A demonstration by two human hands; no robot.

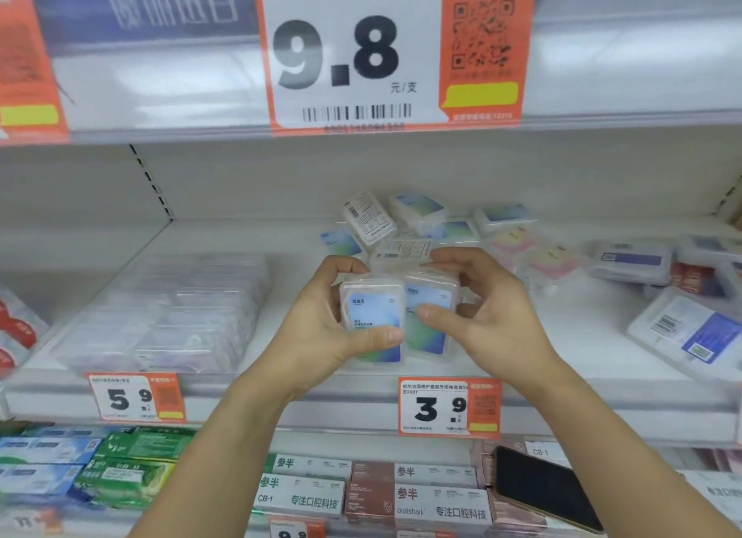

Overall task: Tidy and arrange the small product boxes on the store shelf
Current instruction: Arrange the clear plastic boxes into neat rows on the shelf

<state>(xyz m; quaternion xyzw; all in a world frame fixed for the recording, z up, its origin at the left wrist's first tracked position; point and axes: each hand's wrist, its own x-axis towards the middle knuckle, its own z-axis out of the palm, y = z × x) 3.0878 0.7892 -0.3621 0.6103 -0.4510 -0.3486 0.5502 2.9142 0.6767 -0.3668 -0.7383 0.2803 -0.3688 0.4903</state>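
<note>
Both hands were raised at the front edge of the middle shelf (281,252), each with its grip curled round one small clear box: the left hand (321,328) held the left box (371,312) with the thumb across its lower face, and the right hand (494,320) held the right box (431,316) with the thumb on its label. The two boxes stood upright, side by side and touching. Behind them more small boxes (417,216) lay jumbled at odd angles towards the back of the shelf, and a 3.9 price tag (449,407) hung on the shelf edge just below the hands.
</note>
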